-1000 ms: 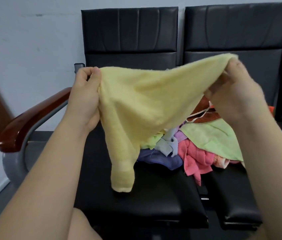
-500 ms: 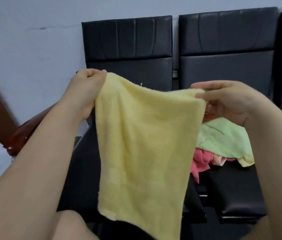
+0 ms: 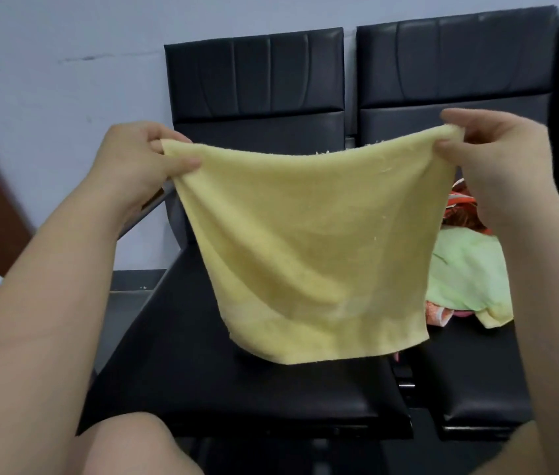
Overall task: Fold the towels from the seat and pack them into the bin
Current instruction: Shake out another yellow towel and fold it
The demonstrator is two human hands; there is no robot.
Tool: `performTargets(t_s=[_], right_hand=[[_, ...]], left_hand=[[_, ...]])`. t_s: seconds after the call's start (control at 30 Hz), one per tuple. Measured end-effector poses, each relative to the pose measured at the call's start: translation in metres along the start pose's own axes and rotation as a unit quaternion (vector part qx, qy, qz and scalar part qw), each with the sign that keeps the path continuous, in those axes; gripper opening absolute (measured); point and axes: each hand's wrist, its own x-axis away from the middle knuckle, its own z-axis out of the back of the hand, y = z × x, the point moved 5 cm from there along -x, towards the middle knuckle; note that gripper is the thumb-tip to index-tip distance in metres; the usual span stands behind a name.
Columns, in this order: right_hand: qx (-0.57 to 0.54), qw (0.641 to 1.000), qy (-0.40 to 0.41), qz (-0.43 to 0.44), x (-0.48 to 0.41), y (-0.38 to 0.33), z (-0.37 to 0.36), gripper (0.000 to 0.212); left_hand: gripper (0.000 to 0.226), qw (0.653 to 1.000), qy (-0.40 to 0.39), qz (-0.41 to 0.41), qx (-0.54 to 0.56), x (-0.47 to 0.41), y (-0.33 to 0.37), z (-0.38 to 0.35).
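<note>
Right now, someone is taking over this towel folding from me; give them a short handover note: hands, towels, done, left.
Left hand pinches the yellow towel at its top left corner; right hand pinches the top right corner.
Towel hangs spread flat, unfolded, above the black seat.
Green towel and other coloured cloths lie heaped to the right.
Done: none visibly folded; bin not in view.
Left: fold yellow, pack it, then the rest.

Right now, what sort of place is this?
Likely a waiting area or office corridor: black padded seats side by side in a row against a plain wall, loose towels heaped on one.
</note>
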Motion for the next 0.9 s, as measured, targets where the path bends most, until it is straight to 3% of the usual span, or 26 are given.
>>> performTargets(t_s=[0.13,0.27,0.37,0.6,0.73,0.9], right_hand=[[0.074,0.994,0.031,0.068,0.007,-0.014,0.004,0.026],[0.083,0.984,0.095,0.125,0.006,-0.033,0.015,0.015],[0.083,0.979,0.106,0.152,0.006,-0.041,0.019,0.008],[0.042,0.982,0.036,0.18,0.022,-0.049,0.009,0.012],[0.026,0.989,0.016,0.143,0.02,-0.044,0.003,0.012],[0.004,0.997,0.0,0.071,0.004,-0.024,-0.012,0.013]], left_hand=[[0.01,0.978,0.085,-0.098,-0.16,0.0,0.015,0.006],[0.006,0.958,0.178,-0.182,-0.131,0.004,0.035,0.016],[0.017,0.944,0.213,-0.222,-0.123,0.009,0.048,0.026],[0.006,0.962,0.156,-0.188,-0.123,0.006,0.032,0.019],[0.015,0.974,0.132,-0.138,-0.121,0.0,0.019,0.013],[0.018,0.965,0.049,-0.073,-0.249,-0.017,0.003,0.002]])
